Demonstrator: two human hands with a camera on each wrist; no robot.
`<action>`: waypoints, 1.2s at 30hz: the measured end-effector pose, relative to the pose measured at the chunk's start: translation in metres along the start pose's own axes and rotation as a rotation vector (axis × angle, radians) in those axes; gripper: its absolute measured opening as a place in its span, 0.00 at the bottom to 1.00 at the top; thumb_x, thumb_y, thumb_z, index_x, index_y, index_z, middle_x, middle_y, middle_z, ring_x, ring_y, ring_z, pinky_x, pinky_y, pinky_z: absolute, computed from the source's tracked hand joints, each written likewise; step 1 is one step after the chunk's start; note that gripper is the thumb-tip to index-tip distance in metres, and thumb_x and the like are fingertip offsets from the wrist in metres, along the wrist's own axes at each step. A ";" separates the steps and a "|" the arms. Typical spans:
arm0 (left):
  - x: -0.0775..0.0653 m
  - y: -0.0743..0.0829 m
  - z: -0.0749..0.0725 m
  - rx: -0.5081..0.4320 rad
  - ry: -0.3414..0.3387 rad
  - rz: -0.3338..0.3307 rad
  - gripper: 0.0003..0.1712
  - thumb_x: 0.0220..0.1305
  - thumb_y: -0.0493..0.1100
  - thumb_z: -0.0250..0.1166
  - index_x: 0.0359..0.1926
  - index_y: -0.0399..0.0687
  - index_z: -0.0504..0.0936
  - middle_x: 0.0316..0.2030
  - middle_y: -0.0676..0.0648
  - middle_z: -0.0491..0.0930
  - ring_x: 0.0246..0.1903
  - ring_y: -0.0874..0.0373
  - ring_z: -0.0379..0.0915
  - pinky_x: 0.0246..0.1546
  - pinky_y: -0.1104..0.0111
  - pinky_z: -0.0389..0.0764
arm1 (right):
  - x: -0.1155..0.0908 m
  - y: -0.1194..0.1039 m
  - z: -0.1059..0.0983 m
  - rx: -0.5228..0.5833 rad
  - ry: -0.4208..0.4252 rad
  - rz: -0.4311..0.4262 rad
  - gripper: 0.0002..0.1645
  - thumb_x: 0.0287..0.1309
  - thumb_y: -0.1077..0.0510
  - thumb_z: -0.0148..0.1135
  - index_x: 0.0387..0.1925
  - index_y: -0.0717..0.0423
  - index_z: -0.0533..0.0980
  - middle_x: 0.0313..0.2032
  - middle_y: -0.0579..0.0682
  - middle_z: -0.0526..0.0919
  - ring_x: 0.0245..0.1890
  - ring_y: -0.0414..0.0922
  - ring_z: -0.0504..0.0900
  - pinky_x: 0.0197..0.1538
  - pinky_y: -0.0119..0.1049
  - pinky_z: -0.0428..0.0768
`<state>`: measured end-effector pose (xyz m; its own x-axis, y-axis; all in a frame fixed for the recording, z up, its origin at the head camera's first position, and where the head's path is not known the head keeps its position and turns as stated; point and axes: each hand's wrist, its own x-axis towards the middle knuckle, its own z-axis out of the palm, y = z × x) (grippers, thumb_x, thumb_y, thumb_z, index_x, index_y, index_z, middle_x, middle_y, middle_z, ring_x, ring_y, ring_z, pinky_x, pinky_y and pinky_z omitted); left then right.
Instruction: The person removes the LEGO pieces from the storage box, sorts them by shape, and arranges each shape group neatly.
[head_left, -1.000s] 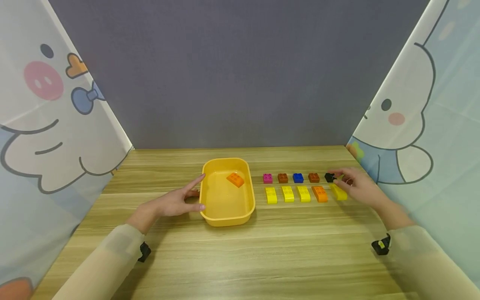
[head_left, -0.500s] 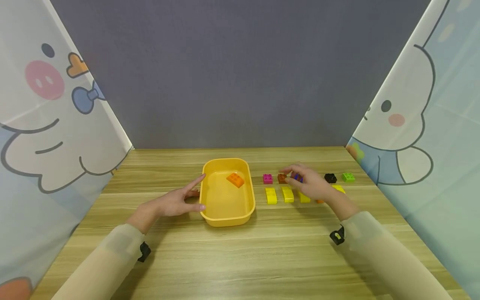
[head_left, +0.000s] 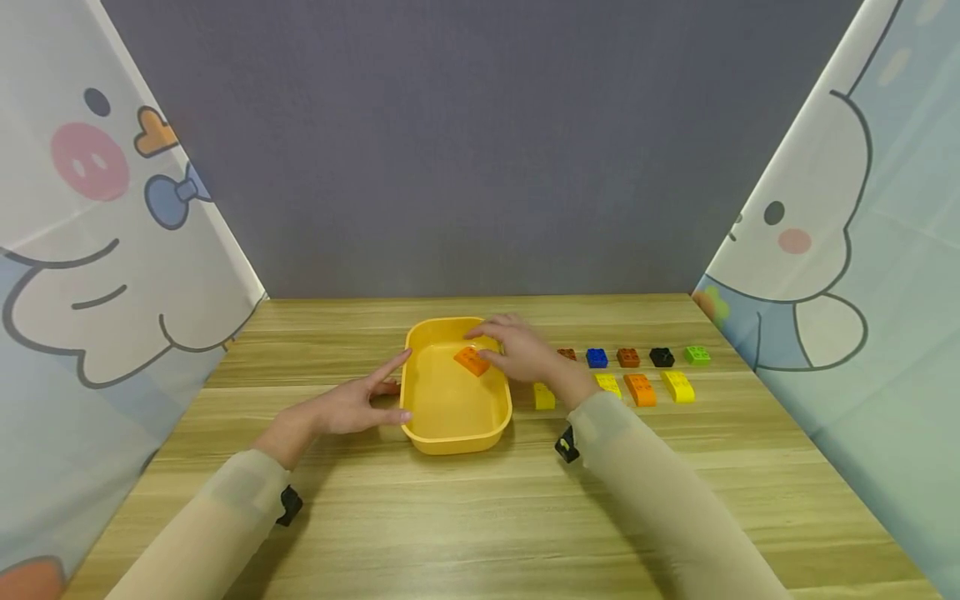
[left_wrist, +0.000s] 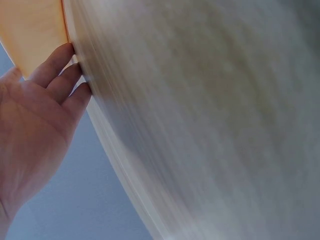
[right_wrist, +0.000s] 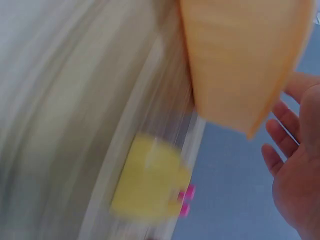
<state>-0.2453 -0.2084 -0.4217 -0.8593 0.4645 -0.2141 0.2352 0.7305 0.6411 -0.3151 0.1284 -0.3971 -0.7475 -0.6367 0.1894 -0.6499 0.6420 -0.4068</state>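
Note:
An orange sloped toy brick (head_left: 471,361) lies inside the yellow tray (head_left: 456,447). My right hand (head_left: 523,357) reaches over the tray's right rim, thumb and fingers spread around the brick's right side. In the right wrist view its fingers (right_wrist: 283,125) are loosely bent beside the tray wall (right_wrist: 235,65), with nothing seen between them. Against the tray's left side rests my left hand (head_left: 347,407), fingers extended along the wall and thumb at the rim. The left wrist view shows those fingertips (left_wrist: 62,52) touching the tray's outer side.
Two rows of toy bricks stand right of the tray. The back row includes a blue brick (head_left: 597,358), a black brick (head_left: 662,357) and a lime green brick (head_left: 697,356). In front are yellow bricks (head_left: 678,387) and an orange brick (head_left: 640,389). My right forearm covers some.
My right hand has left the lime green brick at the back row's right end and moved left across the rows to the tray. My left hand has stayed at the tray.

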 end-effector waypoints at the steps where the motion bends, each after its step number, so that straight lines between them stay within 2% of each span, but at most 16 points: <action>1: 0.000 0.000 0.000 0.001 0.000 -0.001 0.59 0.59 0.71 0.68 0.78 0.87 0.35 0.73 0.44 0.69 0.74 0.38 0.60 0.71 0.32 0.53 | 0.005 -0.004 0.002 -0.015 -0.016 0.001 0.22 0.73 0.51 0.59 0.66 0.40 0.76 0.67 0.49 0.75 0.73 0.56 0.63 0.77 0.61 0.55; 4: 0.000 0.000 0.000 0.003 -0.002 -0.001 0.59 0.60 0.72 0.67 0.78 0.87 0.35 0.73 0.44 0.69 0.74 0.38 0.61 0.71 0.33 0.54 | 0.017 -0.011 0.008 -0.065 -0.057 0.013 0.22 0.74 0.53 0.58 0.66 0.40 0.76 0.66 0.47 0.76 0.72 0.55 0.64 0.74 0.60 0.54; 8: 0.000 -0.001 0.000 0.001 -0.003 0.004 0.59 0.60 0.71 0.67 0.79 0.86 0.35 0.72 0.44 0.69 0.73 0.39 0.61 0.71 0.33 0.54 | 0.027 -0.017 0.015 -0.129 -0.112 0.081 0.22 0.75 0.56 0.57 0.66 0.39 0.76 0.67 0.44 0.76 0.68 0.52 0.66 0.67 0.55 0.55; 13: -0.001 -0.001 0.000 0.000 0.005 0.005 0.59 0.60 0.72 0.67 0.78 0.87 0.35 0.72 0.44 0.69 0.74 0.39 0.60 0.71 0.33 0.54 | 0.033 -0.023 0.020 -0.219 -0.181 0.163 0.21 0.74 0.54 0.57 0.63 0.36 0.79 0.63 0.44 0.80 0.65 0.55 0.68 0.60 0.54 0.53; 16: -0.001 0.000 0.001 0.004 0.006 0.006 0.59 0.60 0.72 0.67 0.78 0.88 0.34 0.72 0.44 0.69 0.74 0.38 0.60 0.71 0.33 0.54 | 0.034 -0.023 0.024 -0.249 -0.201 0.160 0.21 0.72 0.50 0.61 0.64 0.36 0.79 0.63 0.44 0.80 0.67 0.56 0.68 0.63 0.56 0.54; 20: -0.001 0.001 0.000 0.012 0.006 0.004 0.59 0.60 0.72 0.66 0.79 0.86 0.34 0.72 0.43 0.69 0.73 0.37 0.61 0.71 0.32 0.55 | 0.033 -0.021 0.026 -0.245 -0.227 0.136 0.29 0.66 0.45 0.67 0.68 0.37 0.75 0.65 0.44 0.76 0.69 0.53 0.65 0.66 0.57 0.53; 26: 0.000 0.001 -0.001 0.023 0.011 0.006 0.59 0.60 0.73 0.67 0.79 0.85 0.35 0.72 0.42 0.70 0.73 0.36 0.61 0.70 0.32 0.55 | 0.031 -0.021 0.027 -0.292 -0.240 0.112 0.35 0.60 0.35 0.69 0.67 0.35 0.76 0.59 0.42 0.76 0.62 0.48 0.67 0.64 0.53 0.55; 31: -0.001 0.001 -0.001 0.024 0.014 0.005 0.60 0.59 0.72 0.67 0.79 0.85 0.35 0.72 0.42 0.70 0.73 0.36 0.61 0.70 0.32 0.55 | 0.030 -0.021 0.028 -0.333 -0.245 0.098 0.35 0.58 0.37 0.68 0.67 0.33 0.76 0.57 0.42 0.76 0.60 0.46 0.66 0.64 0.53 0.56; 36: -0.001 0.001 0.000 0.019 0.009 0.010 0.60 0.59 0.72 0.67 0.79 0.84 0.35 0.72 0.41 0.69 0.73 0.36 0.61 0.71 0.32 0.54 | 0.030 -0.020 0.029 -0.273 -0.230 0.103 0.33 0.56 0.39 0.72 0.63 0.34 0.77 0.62 0.38 0.80 0.65 0.46 0.65 0.69 0.56 0.51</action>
<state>-0.2447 -0.2083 -0.4210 -0.8608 0.4675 -0.2012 0.2522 0.7352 0.6292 -0.3200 0.0841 -0.4091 -0.7805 -0.6224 -0.0583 -0.6089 0.7781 -0.1544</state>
